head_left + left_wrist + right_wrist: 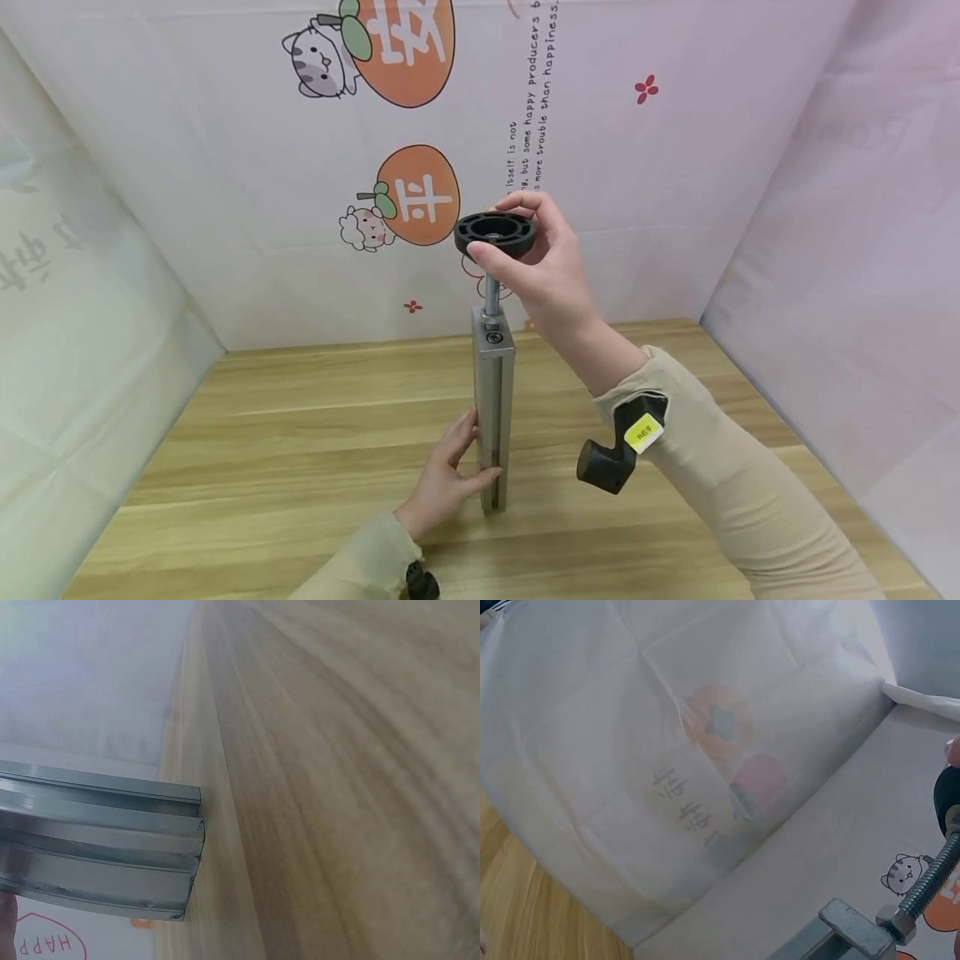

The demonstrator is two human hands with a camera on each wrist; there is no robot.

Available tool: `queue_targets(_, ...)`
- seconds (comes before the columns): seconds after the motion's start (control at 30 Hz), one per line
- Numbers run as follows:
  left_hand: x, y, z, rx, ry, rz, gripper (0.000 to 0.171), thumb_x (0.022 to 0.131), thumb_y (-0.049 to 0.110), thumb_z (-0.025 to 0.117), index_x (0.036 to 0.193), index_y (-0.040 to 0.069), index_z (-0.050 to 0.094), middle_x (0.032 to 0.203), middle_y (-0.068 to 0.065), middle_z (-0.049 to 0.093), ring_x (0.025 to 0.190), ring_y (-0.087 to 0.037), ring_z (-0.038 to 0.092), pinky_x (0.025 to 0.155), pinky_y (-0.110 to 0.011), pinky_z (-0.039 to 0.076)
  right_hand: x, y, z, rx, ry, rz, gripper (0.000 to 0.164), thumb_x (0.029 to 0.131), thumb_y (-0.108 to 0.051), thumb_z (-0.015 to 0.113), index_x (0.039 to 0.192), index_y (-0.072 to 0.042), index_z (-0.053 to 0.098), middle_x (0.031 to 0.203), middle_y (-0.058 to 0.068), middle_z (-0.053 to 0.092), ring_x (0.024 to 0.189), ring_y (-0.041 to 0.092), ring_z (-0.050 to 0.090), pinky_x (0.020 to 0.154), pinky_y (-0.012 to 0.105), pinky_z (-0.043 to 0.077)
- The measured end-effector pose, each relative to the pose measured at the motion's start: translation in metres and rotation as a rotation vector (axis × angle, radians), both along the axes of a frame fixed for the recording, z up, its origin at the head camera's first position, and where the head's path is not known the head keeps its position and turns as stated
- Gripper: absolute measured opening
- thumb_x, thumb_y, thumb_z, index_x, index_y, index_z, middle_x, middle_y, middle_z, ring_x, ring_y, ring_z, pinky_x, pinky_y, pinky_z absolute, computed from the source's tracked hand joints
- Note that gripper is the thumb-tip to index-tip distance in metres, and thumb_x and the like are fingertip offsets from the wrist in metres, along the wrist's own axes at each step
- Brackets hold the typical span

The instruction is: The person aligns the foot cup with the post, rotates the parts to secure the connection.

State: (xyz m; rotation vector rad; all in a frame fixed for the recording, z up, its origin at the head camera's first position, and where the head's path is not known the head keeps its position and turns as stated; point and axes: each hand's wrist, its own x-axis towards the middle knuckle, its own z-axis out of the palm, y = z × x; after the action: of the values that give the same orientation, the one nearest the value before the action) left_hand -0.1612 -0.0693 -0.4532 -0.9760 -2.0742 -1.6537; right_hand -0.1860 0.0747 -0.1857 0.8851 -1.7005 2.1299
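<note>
A silver aluminium profile (495, 400) stands upright, its lower end near the wooden table. My left hand (441, 492) holds its lower part, thumb at the front and fingers at the left side. From the profile's top plate (855, 928) rises a threaded rod (934, 874) with a hex nut (896, 922) at its base. On the rod sits a round black levelling foot (517, 246), its hollow side facing up. My right hand (551, 262) grips the foot's rim between thumb and fingers. In the left wrist view the profile's grooved end (105, 847) shows close to the wood.
The wooden table (315, 433) lies below. A printed white cloth (600, 167) forms the back, with pale cloth sides at left (97, 275) and right (840, 292). Black wrist mounts (603, 467) are on both sleeves.
</note>
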Motion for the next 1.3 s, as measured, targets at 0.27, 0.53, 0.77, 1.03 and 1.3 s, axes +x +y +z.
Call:
queue_targets(0.27,0.0,0.0,0.001,0.001,-0.005,-0.012,0.09,0.081,-0.004,0.07,0.152,0.021,0.02,0.143,0.001,0.038,0.115,-0.007,0.047,0.106,-0.02,0.035,0.003,-0.005,0.001,0.062,0.076,-0.129,0.045,0.076,0.004,0.071,0.113,0.0,0.045,0.1,0.006,0.047,0.089,0.019,0.056,0.073,0.022,0.056)
queue_targets(0.53,0.0,0.001,0.001,0.005,-0.004,-0.011,0.09,0.081,-0.004,0.07,0.152,0.021,0.021,0.143,0.003,0.038,0.114,-0.006,0.047,0.106,-0.021,0.035,0.004,-0.006,-0.001,0.065,0.136,-0.155,0.046,0.075,0.006,0.071,0.112,0.0,0.045,0.098,0.004,0.048,0.088,0.016,0.055,0.072,0.02,0.054)
queue_targets(0.77,0.0,0.001,0.0,0.001,0.007,-0.005,0.09,0.08,-0.004,0.071,0.152,0.02,0.022,0.141,0.002,0.04,0.115,-0.007,0.047,0.106,-0.024,0.035,0.002,-0.002,-0.005,-0.024,0.158,-0.029,0.052,0.071,0.013,0.068,0.114,-0.004,0.044,0.1,0.002,0.049,0.091,0.011,0.054,0.078,0.017,0.049)
queue_targets(1.03,0.001,0.001,0.0,-0.003,-0.013,0.013,0.09,0.08,-0.005,0.071,0.152,0.018,0.022,0.14,-0.005,0.041,0.115,-0.005,0.047,0.107,-0.024,0.035,-0.017,0.01,-0.013,-0.068,0.001,0.377,0.091,0.064,-0.042,0.087,0.131,-0.011,0.035,0.109,0.006,0.054,0.095,0.013,0.058,0.081,0.021,0.051)
queue_targets(1.3,0.003,0.001,0.002,-0.017,-0.062,0.036,0.091,0.079,-0.004,0.071,0.151,0.023,0.022,0.141,-0.021,0.039,0.116,-0.004,0.046,0.104,-0.05,0.039,-0.035,0.013,-0.014,-0.104,-0.045,0.834,0.066,0.083,-0.047,0.067,0.133,-0.018,0.035,0.115,0.008,0.052,0.104,0.019,0.055,0.097,0.035,0.045)
